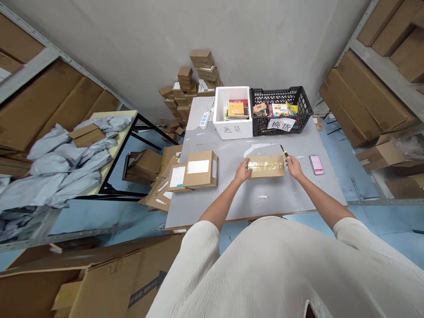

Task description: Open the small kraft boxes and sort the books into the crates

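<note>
A taped cardboard box [266, 167] lies on the grey table [232, 194] in front of me, shiny tape running along its top. My left hand [243, 170] grips the left end of this box. In my right hand [293, 167] is a utility knife [284, 152] with a yellow and black handle; its blade points up and away, just beyond the box's right end. The right fingers are wrapped round the handle. To the right of that hand a phone [317, 164] lies on the table, its screen blurred.
Behind the box stand a white bin [231, 130] and a black crate [280, 126], both holding books. Labelled cartons [200, 168] sit on the table's left side, near a power strip [204, 120]. Grey parcels [53, 154] cover a side table. A large open carton [109, 282] is at lower left.
</note>
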Demonstrator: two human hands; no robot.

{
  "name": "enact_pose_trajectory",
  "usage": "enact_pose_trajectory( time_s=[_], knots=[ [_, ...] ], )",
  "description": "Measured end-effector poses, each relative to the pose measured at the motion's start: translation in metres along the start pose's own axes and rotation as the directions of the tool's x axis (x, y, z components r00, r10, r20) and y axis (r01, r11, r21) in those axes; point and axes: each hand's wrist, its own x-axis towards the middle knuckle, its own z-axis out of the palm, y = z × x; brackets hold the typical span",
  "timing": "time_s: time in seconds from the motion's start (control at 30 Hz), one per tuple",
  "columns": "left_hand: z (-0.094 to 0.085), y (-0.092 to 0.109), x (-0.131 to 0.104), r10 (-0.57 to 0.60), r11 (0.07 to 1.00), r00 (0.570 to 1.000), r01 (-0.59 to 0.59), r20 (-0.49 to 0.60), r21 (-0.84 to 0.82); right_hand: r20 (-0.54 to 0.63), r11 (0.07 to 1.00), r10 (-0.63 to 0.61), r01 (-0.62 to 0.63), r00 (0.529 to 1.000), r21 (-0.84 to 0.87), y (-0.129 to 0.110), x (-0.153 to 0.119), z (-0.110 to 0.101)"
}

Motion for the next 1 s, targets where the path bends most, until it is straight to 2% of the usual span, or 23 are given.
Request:
enact_pose_trajectory(
  time_s=[0.13,0.23,0.33,0.47,0.57,0.7,1.0],
  knots=[
    [0.004,-0.006,0.009,-0.008,1.000,1.000,0.008,-0.001,-0.020,0.162,0.990,-0.103,0.117,0.981,-0.081,-0.028,-0.003,-0.005],
    [0.003,-0.007,0.017,-0.021,0.999,1.000,0.021,0.010,-0.026,0.303,0.941,-0.215,0.280,0.928,-0.188,-0.051,-0.004,-0.002],
    [0.001,-0.008,0.021,-0.004,1.000,1.000,0.004,0.005,-0.006,0.438,0.852,-0.257,0.416,0.861,-0.317,-0.072,-0.003,0.006],
    [0.000,-0.011,0.023,0.027,0.999,1.000,-0.026,-0.009,0.018,0.559,0.697,-0.261,0.554,0.787,-0.455,-0.095,0.000,0.022],
    [0.001,-0.012,0.023,0.025,1.000,1.000,-0.025,-0.012,0.019,0.599,0.605,-0.252,0.607,0.760,-0.515,-0.108,0.003,0.034],
    [0.002,-0.011,0.024,0.022,0.999,1.000,-0.022,-0.013,0.037,0.615,0.533,-0.236,0.629,0.753,-0.566,-0.120,0.005,0.046],
    [-0.002,-0.006,0.022,0.017,0.996,1.000,-0.017,-0.004,0.085,0.599,0.528,-0.225,0.613,0.769,-0.588,-0.125,0.000,0.048]
  ],
)
